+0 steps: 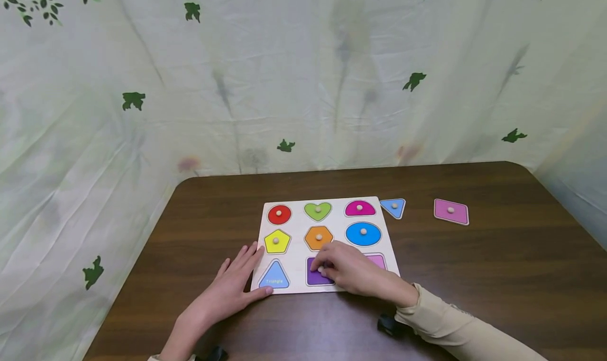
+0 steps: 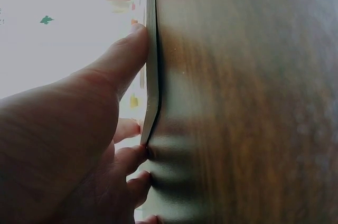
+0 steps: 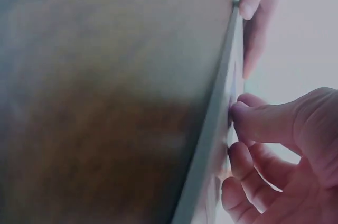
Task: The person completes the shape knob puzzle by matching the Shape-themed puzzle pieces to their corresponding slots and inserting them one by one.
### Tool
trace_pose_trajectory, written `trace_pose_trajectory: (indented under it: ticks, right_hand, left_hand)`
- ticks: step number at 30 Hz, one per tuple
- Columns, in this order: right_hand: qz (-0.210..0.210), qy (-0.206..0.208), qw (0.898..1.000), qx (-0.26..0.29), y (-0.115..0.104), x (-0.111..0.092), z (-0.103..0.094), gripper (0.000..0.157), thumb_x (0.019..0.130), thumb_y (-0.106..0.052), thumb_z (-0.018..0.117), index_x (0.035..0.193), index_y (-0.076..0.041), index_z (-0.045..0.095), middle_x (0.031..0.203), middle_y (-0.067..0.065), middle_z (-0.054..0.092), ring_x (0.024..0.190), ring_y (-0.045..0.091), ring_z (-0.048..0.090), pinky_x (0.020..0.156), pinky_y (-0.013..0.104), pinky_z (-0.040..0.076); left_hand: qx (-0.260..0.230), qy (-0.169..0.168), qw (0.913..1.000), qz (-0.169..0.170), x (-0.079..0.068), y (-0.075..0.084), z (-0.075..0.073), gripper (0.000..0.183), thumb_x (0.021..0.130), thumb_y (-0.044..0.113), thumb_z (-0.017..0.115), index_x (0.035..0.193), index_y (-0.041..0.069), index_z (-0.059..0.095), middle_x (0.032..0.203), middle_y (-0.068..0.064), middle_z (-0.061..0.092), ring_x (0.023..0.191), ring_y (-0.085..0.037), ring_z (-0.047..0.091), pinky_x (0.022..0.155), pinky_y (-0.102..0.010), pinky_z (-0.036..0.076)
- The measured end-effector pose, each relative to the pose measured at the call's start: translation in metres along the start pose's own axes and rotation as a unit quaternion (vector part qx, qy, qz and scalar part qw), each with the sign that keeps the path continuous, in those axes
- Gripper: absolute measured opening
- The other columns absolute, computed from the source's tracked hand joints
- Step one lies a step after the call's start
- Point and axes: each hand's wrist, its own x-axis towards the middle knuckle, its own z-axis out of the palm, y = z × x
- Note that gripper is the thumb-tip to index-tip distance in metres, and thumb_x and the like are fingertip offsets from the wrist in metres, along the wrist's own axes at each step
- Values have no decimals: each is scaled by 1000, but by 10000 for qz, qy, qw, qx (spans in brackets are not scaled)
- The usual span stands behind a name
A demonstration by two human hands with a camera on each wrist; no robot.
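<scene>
A white puzzle board point(image 1: 294, 276) lies on the table, filled with coloured knobbed shapes. My right hand point(image 1: 353, 269) pinches the knob of the purple square piece point(image 1: 316, 276), which sits at its place in the front row. In the right wrist view, the thumb and fingertips of that right hand point(image 3: 274, 145) meet right at the board's face. My left hand point(image 1: 232, 279) rests at the board's left edge with fingers spread, its thumb on the front left corner beside the printed triangle recess point(image 1: 275, 275). Partly hidden behind my right hand is a pink recess point(image 1: 378, 260).
A loose blue triangle piece point(image 1: 393, 207) lies against the board's back right corner. Farther right on the brown table point(image 1: 474, 276) is a pink rectangular piece point(image 1: 451, 212). A patterned curtain point(image 1: 303, 87) hangs behind the table.
</scene>
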Motion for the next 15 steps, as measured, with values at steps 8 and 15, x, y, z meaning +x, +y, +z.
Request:
trace_pose_trajectory:
  ticks: [8,15]
  right_hand:
    - [283,100,9985,462,2,-3,-22,20,87,-5,74,104,-15,74,100,-9,66,93,13,58,81,30,50]
    - [537,431,9947,767,18,-14,-47,23,87,-5,74,108,-12,72,104,-4,69,91,15,58,81,34,51]
  left_hand:
    - [-10,65,9999,82,0,-1,1,96,83,61,69,156,13,29,162,-11,20,148,-36,12,111,-68,10]
    - [7,60,10000,61,1,-2,2,96,82,61,69,156,14,29,162,-11,20,148,-36,13,111,-68,9]
